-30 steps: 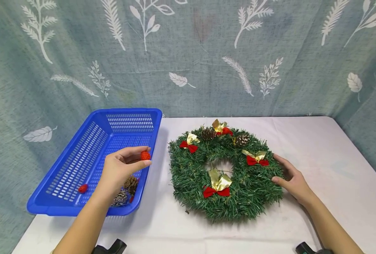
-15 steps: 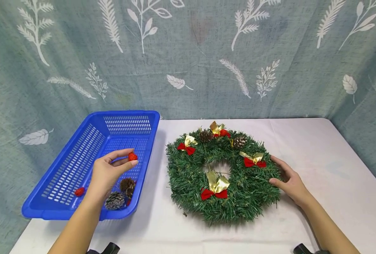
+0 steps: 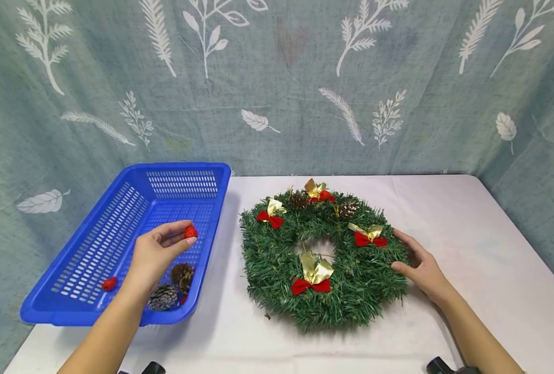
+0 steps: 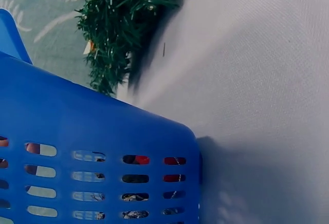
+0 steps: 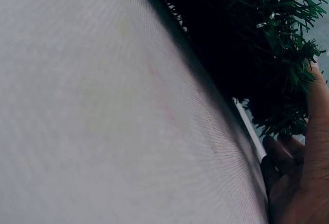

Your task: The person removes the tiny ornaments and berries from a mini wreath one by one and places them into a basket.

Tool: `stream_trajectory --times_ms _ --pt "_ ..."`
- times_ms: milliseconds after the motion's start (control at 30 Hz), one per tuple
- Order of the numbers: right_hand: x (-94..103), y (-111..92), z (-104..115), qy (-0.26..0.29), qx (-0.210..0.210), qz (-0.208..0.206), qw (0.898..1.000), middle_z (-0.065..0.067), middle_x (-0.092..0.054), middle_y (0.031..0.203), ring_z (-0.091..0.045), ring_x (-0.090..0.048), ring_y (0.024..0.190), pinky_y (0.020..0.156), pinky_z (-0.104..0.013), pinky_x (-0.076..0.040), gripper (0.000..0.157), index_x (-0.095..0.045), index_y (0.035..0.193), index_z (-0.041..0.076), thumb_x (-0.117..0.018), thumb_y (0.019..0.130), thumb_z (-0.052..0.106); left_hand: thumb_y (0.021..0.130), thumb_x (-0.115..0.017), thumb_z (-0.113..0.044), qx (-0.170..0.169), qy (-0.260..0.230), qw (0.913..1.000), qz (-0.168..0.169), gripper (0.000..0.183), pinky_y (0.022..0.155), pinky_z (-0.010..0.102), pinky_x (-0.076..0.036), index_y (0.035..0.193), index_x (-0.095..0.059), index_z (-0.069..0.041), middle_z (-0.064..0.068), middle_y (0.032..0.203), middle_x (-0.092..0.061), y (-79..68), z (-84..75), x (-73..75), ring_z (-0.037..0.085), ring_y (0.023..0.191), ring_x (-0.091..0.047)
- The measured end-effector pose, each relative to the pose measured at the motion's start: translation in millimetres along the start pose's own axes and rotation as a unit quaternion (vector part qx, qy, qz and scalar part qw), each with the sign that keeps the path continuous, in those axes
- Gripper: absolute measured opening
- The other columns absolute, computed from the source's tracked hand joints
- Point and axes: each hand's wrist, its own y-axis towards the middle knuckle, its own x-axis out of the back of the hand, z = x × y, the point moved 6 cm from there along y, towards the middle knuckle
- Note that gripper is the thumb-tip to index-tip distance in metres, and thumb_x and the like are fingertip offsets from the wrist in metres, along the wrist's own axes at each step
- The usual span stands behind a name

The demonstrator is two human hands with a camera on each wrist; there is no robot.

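My left hand [image 3: 152, 254] pinches a small red textured ball [image 3: 190, 231] between thumb and fingers, above the blue plastic basket [image 3: 113, 176]. Inside the basket are another red ball [image 3: 109, 283], a brown pinecone [image 3: 181, 274] and a white-tipped pinecone [image 3: 163, 297]. My right hand [image 3: 421, 267] holds the right edge of a green Christmas wreath [image 3: 277, 259], thumb on top. In the right wrist view, fingers [image 5: 280, 157] reach under the wreath's edge. The wreath carries several red bows [image 3: 311, 285] with gold ribbon, plus pinecones [image 3: 299, 199] near its far side.
The wreath lies flat on a white-covered table [image 3: 445, 218], to the right of the basket. A patterned blue-green curtain [image 3: 258, 78] hangs behind the table. In the left wrist view, the slotted basket wall [image 4: 113, 131] blocks most of what is inside.
My left hand has carried the red ball leftward, from near the basket's right rim to farther over its inside. My right hand stays on the wreath. The head view has shifted slightly.
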Motion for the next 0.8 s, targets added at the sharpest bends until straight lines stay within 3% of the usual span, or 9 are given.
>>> stream_trajectory --times_ms 133,233,367,467,800 --pt "0.1 1 1 -0.003 0.005 -0.006 1.0 0.025 -0.031 0.141 0.015 -0.029 0.125 0.096 -0.001 -0.029 0.069 -0.029 0.149 0.009 -0.062 0.088 0.0 0.089 -0.067 -0.024 -0.009 0.019 0.9998 0.003 0.049 0.079 0.008 -0.049 0.131 -0.054 0.0 0.021 0.127 -0.058 0.2 0.0 -0.9 -0.006 0.097 -0.06" --pt "0.1 0 1 -0.007 0.004 -0.007 1.0 0.027 -0.032 0.14 0.015 -0.029 0.124 0.095 -0.001 -0.029 0.07 -0.029 0.148 0.009 -0.062 0.088 0.0 0.09 -0.066 -0.024 -0.001 0.039 0.9992 0.005 0.047 0.081 0.012 -0.051 0.13 -0.055 -0.003 0.019 0.126 -0.059 -0.4 1.8 -1.8 0.008 0.104 -0.063" --pt "-2.1 -2 -1 0.0 0.004 -0.005 1.0 0.026 -0.031 0.14 0.016 -0.029 0.124 0.095 -0.001 -0.029 0.07 -0.029 0.148 0.009 -0.062 0.088 -0.001 0.09 -0.066 -0.026 0.012 0.062 0.9979 0.013 0.046 0.089 0.028 -0.053 0.13 -0.056 -0.005 0.017 0.126 -0.06 -3.2 3.9 -3.2 0.024 0.112 -0.061" --pt "-3.3 -5 -3 0.01 0.007 -0.007 1.0 0.027 -0.032 0.14 0.016 -0.029 0.125 0.096 -0.001 -0.028 0.069 -0.03 0.148 0.007 -0.062 0.087 -0.002 0.091 -0.065 -0.026 0.013 0.066 0.9974 0.024 0.046 0.093 0.038 -0.052 0.131 -0.055 -0.004 0.018 0.126 -0.06 -4.1 4.8 -5.2 0.028 0.114 -0.06" --pt "1.1 -1 -3 -0.002 0.002 -0.007 1.0 0.02 -0.031 0.143 0.015 -0.028 0.125 0.096 -0.001 -0.028 0.068 -0.03 0.148 0.01 -0.061 0.089 0.0 0.095 -0.058 -0.016 -0.012 0.065 0.9957 0.066 0.043 0.097 0.047 -0.047 0.134 -0.05 -0.001 0.022 0.133 -0.052 -1.3 -1.7 -13.3 0.035 0.118 -0.056"
